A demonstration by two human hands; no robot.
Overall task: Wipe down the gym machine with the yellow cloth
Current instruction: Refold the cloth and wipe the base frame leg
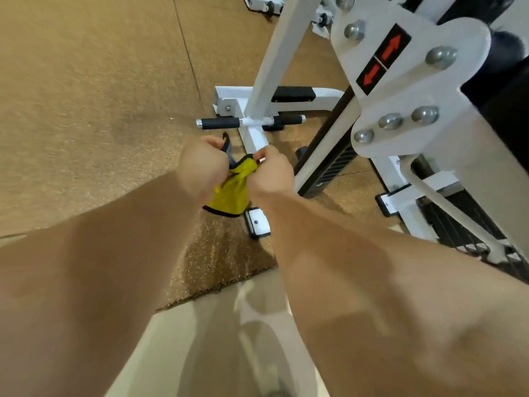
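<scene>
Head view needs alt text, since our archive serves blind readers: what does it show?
The left hand and right hand together grip a yellow cloth with dark edging above a speckled brown floor. A white gym machine with black-gripped handles stands just beyond them.

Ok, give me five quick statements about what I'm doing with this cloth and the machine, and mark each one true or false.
1. Both the left hand and the right hand grip the yellow cloth. True.
2. The cloth's trim is red. False: it is black.
3. The label on the bracket plate shows red arrows. True.
4. The gym machine's frame is blue. False: it is white.
5. The handle bar has black grips. True.
</scene>
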